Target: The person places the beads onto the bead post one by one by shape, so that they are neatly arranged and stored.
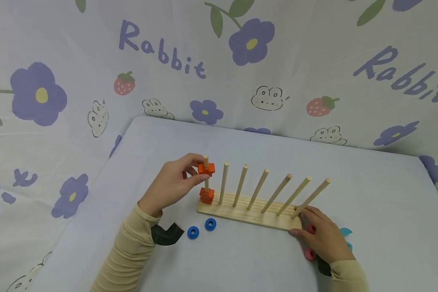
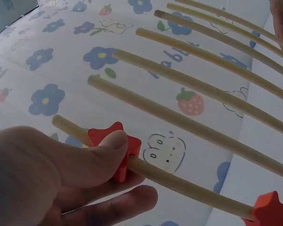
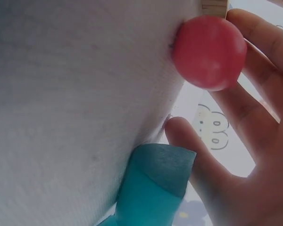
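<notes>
Left hand [image 1: 173,184] pinches the upper star [image 1: 209,168] round an end peg [image 1: 206,184]; right hand [image 1: 325,236] grips the base [image 1: 237,212], opposite end.

the star-shaped beads [image 1: 207,197] are orange-red, the rings [image 1: 193,236] blue, the round beads [image 1: 307,254] pinkish red, the pieces beside them [image 3: 151,193] turquoise. the pegs [image 1: 223,182] and grained base [image 1: 237,215] are pale wood. the sleeves [image 1: 129,247] are tan. the white backdrop [image 1: 190,24] carries purple flowers [image 1: 23,91] and lettering [image 1: 128,36], green leaves [image 1: 217,22], red strawberries [image 1: 124,86].

Long, plain tan sleeves [image 1: 125,251] are ending in narrow cuffs [image 1: 149,215], the left sleeve wrinkling into many folds; a dark, bent device [image 1: 166,235] is showing beside the left cuff.
</notes>
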The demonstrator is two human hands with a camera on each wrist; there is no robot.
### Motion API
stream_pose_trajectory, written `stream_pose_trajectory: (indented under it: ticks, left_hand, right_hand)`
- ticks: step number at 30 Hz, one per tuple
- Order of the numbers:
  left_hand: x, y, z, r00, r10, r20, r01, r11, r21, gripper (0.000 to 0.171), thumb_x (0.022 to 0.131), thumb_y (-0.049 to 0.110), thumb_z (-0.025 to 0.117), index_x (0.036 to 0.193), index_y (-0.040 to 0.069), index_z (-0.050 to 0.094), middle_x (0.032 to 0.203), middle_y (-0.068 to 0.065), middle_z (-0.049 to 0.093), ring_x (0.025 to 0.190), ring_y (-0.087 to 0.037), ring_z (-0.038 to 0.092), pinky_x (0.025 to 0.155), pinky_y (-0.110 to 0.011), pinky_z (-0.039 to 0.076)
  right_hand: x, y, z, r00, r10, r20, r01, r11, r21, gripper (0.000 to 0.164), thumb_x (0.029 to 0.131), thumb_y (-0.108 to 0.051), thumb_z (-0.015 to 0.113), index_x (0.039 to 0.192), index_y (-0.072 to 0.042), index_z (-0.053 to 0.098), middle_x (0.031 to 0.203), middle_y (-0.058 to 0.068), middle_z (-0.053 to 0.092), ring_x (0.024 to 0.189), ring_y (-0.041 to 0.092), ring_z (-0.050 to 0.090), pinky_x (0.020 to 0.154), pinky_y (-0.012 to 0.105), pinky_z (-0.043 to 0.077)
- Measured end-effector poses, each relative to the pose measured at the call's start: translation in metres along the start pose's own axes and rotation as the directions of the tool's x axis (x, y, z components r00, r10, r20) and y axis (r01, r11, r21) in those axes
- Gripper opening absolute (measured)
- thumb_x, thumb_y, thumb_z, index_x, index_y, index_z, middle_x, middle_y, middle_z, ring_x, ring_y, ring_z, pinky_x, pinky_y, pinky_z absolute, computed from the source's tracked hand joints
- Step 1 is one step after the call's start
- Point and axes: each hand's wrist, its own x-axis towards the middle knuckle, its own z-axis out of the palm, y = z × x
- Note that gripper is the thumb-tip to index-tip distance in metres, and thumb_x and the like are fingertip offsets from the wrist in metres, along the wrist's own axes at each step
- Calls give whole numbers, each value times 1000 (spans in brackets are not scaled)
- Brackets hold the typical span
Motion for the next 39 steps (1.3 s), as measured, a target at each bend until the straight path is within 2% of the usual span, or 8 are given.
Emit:
stream_pose_trajectory:
  ticks: [7, 10, 15, 24, 29, 32, 36, 39]
  left_hand:
    - [-6, -26, 18, 988, -90, 123, 84, 995, 53, 27, 86, 23, 72, 111, 16, 65, 97, 7, 69, 80, -10, 61, 64, -28, 49]
    - [-8, -36, 24, 981, -111, 156, 99, 991, 85, 25, 86, 25, 72, 109, 18, 66, 95, 7, 68, 69, -10, 56, 55, -25, 45]
    - [-14, -50, 34, 976, -130, 172, 109, 986, 125, 27, 86, 28, 72, 110, 19, 66, 100, 5, 68, 56, -12, 44, 51, -24, 37]
    - [-20, -57, 40, 982, -116, 148, 99, 988, 118, 31, 86, 30, 72, 114, 19, 65, 93, 7, 67, 56, -12, 42, 51, -24, 35]
    - [-24, -57, 38, 989, -74, 127, 55, 988, 147, 42, 85, 26, 73, 123, 15, 60, 111, 0, 66, 87, -17, 61, 76, -34, 51]
    - [-34, -58, 31, 993, -77, 88, 61, 983, 172, 46, 86, 21, 73, 128, 15, 57, 122, -2, 61, 112, -19, 57, 93, -40, 48]
    - [-61, -59, 13, 988, -148, 30, 139, 969, 205, 42, 87, 17, 71, 127, 16, 58, 123, 0, 58, 84, -15, 56, 72, -30, 49]
    - [-87, -60, 0, 970, -244, 3, 237, 943, 234, 42, 86, 18, 72, 126, 14, 59, 120, -5, 56, 69, -13, 47, 57, -26, 43]
  right_hand:
    - [1, -1, 1, 1000, -2, 6, 2, 1000, -2, 61, 85, -46, 69, 130, -7, 56, 135, 20, 50, 119, 45, 50, 92, 58, 43]
    - [2, 0, 2, 1000, -8, 13, 8, 1000, -14, 60, 85, -44, 69, 129, -7, 57, 134, 20, 51, 119, 45, 51, 92, 58, 43]
    - [5, 1, 2, 1000, -16, 18, 16, 1000, -17, 58, 85, -43, 70, 128, -7, 57, 134, 21, 51, 120, 45, 50, 93, 58, 43]
    - [10, 4, 3, 1000, -23, 17, 23, 999, -30, 59, 82, -39, 74, 127, -4, 58, 133, 22, 53, 121, 46, 48, 96, 59, 40]
    - [10, 5, 2, 999, -30, 13, 30, 999, -28, 60, 82, -38, 74, 127, -1, 57, 132, 23, 52, 121, 47, 47, 96, 60, 39]
    - [11, 5, 1, 1000, -30, 6, 31, 999, -34, 60, 82, -38, 74, 127, -1, 57, 133, 24, 52, 121, 47, 47, 96, 59, 39]
    - [11, 4, -2, 1000, -17, 18, 17, 999, -30, 61, 83, -37, 73, 128, 0, 56, 135, 24, 50, 123, 47, 45, 98, 60, 38]
    - [10, 3, -4, 1000, -18, 14, 19, 999, -33, 61, 83, -37, 73, 128, 0, 56, 134, 24, 50, 123, 47, 45, 97, 60, 38]
